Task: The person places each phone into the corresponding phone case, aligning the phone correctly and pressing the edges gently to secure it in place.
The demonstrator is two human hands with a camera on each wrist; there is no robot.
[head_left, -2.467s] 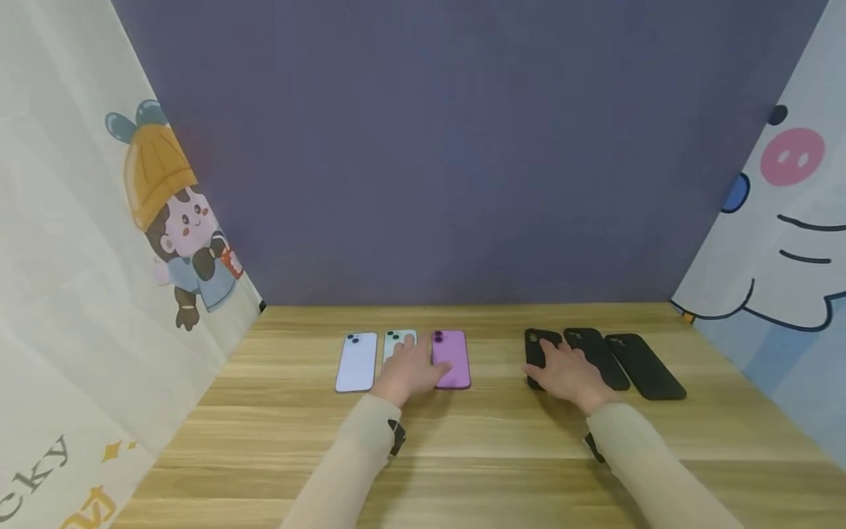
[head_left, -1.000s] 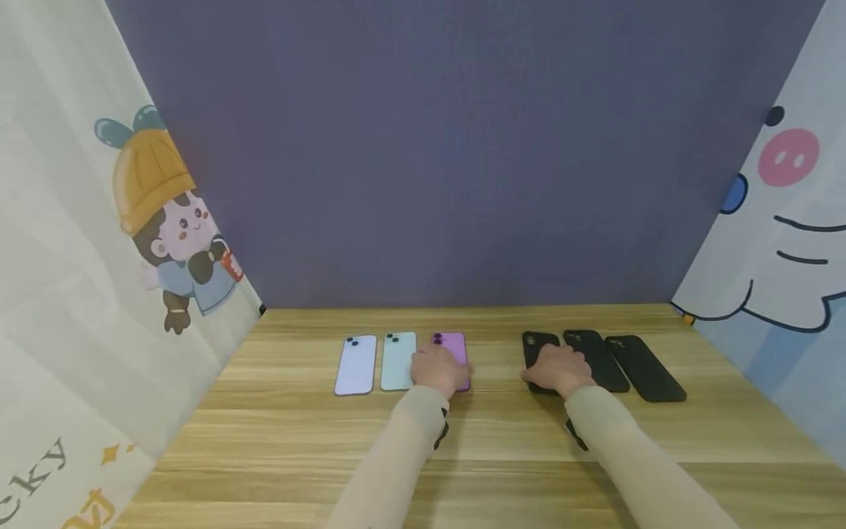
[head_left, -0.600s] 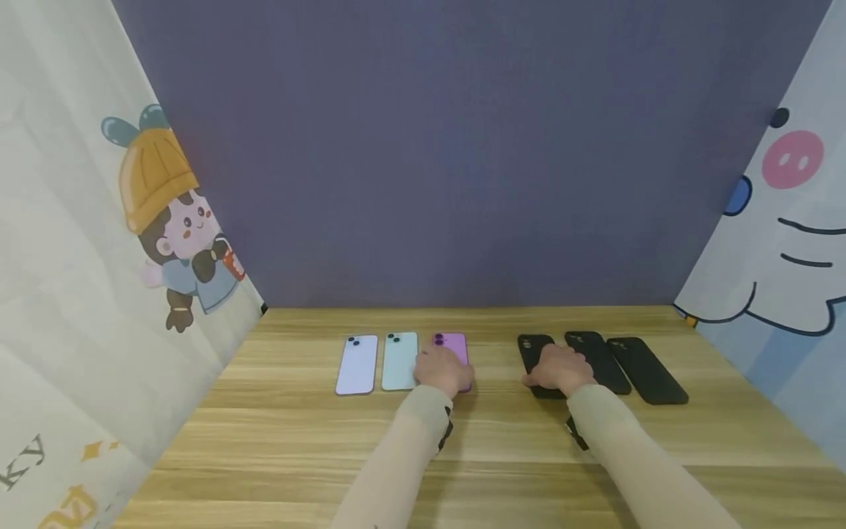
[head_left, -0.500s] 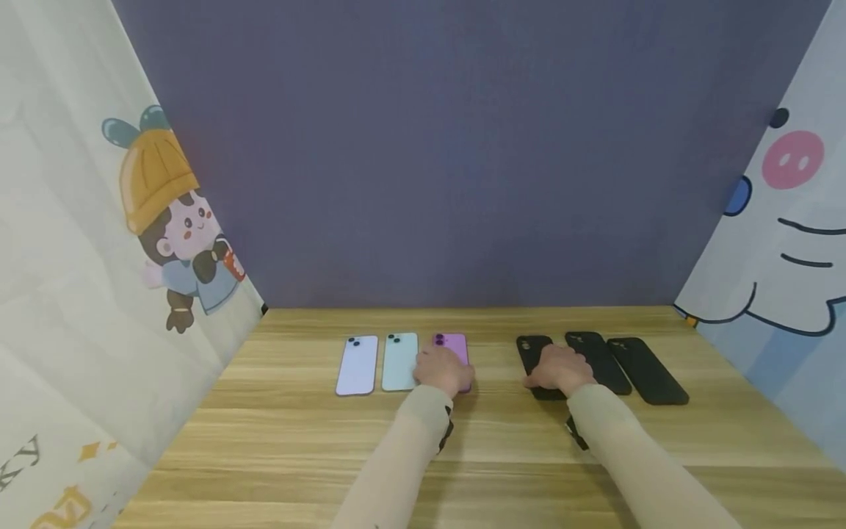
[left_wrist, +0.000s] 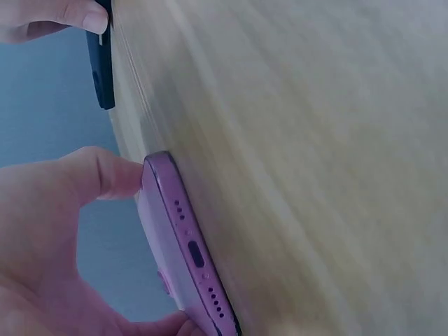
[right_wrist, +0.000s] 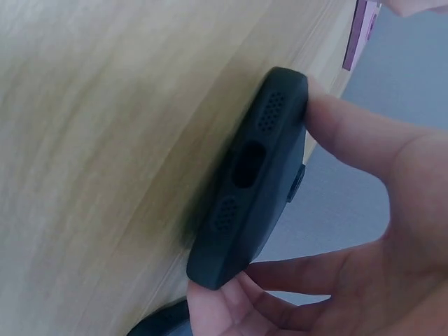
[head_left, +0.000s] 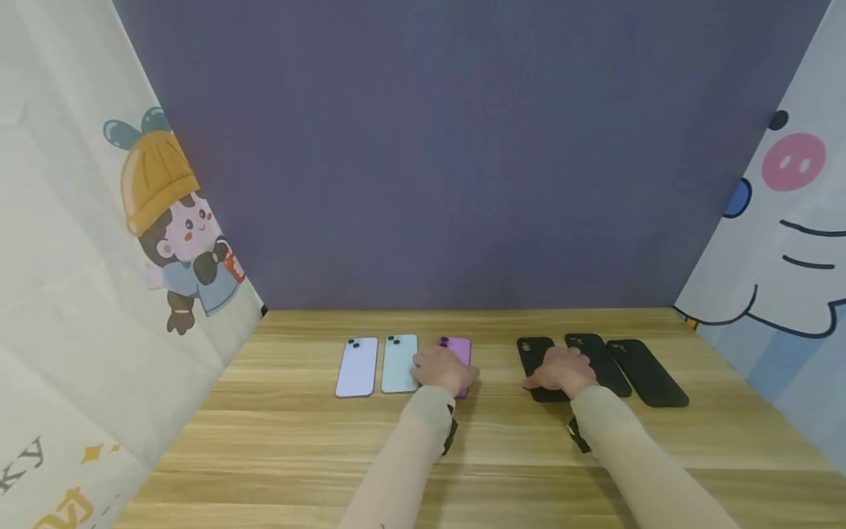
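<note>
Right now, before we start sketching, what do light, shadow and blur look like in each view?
Head view: fairly even light, soft shadows on the wooden table; left wrist view: bluish cast, wood grain soft, port holes on the purple phone still readable; right wrist view: grain smeared, a dim shadow beside the dark black case.

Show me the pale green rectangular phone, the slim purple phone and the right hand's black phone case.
Pale green rectangular phone (head_left: pixel 399 367): head view, middle of its back.
Slim purple phone (left_wrist: pixel 187 231): left wrist view, bottom edge near port.
Black phone case (right_wrist: pixel 245 196): right wrist view, bottom end face.
</note>
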